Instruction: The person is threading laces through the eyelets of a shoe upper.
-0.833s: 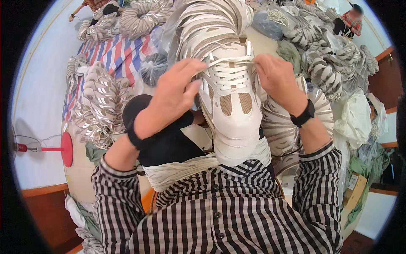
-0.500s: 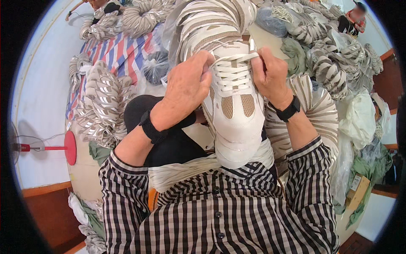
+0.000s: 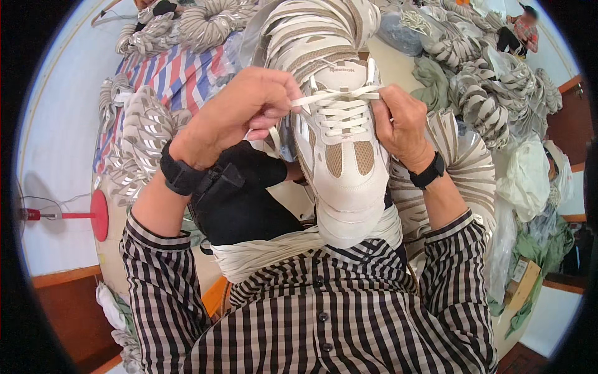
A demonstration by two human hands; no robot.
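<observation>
A cream shoe upper (image 3: 350,181) with tan mesh panels lies in front of me, toe toward my body. White shoelace (image 3: 336,115) runs crosswise through its eyelets, and a stretch of it spans the top of the lacing below the tongue (image 3: 346,75). Closed fingers of my left hand (image 3: 246,103) grip the lace left of the shoe, pulling it out sideways. At the right eyelet edge my right hand (image 3: 403,124) pinches the lace between thumb and forefinger. Across my lap lies a bundle of white laces (image 3: 255,258).
Beyond the shoe rises a curved stack of similar uppers (image 3: 317,28). More coiled stacks (image 3: 492,103) lie at right and another (image 3: 146,140) at left, near a striped sheet (image 3: 168,78). A cardboard box (image 3: 523,283) sits at lower right. Another person (image 3: 523,31) is at the far right.
My left hand has moved left, away from the shoe, drawing the lace out. My right hand has dropped slightly along the eyelet edge. The shoe has stayed nearly in place.
</observation>
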